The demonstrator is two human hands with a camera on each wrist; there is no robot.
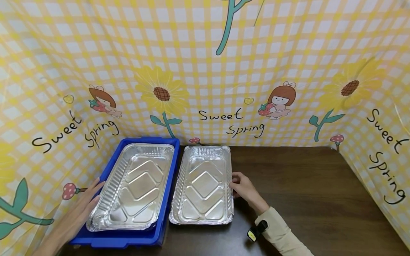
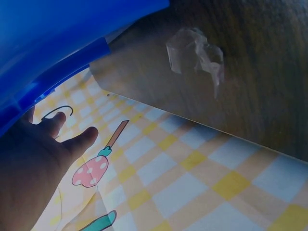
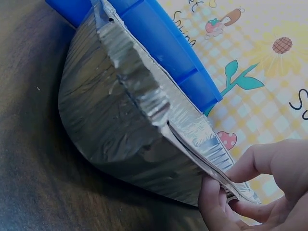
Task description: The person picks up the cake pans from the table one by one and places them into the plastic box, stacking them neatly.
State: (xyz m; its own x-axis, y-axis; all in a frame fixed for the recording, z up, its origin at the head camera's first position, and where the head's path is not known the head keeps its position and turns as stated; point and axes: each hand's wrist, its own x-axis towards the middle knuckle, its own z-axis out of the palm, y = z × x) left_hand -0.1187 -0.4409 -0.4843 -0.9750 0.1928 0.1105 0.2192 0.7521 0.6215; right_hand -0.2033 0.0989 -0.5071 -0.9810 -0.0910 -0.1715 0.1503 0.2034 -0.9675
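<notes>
Two rectangular foil trays are in the head view. The left foil tray (image 1: 144, 185) sits inside a blue plastic bin (image 1: 110, 242); the right foil tray (image 1: 205, 185) lies beside the bin on the table. With thumb and fingers, my right hand (image 1: 245, 189) pinches the right tray's rim, and the right wrist view shows this grip on the crimped foil edge (image 3: 192, 156). My left hand (image 1: 78, 209) is at the blue bin's left side, its fingers extended. In the left wrist view the fingertips (image 2: 86, 138) show under the bin's rim (image 2: 72, 62); whether they touch it I cannot tell.
The dark wooden table (image 1: 298, 192) extends to the right. A yellow checked cloth (image 1: 205, 71) hangs behind and along both sides. A crumpled clear piece of plastic (image 2: 197, 55) appears against the dark wood in the left wrist view.
</notes>
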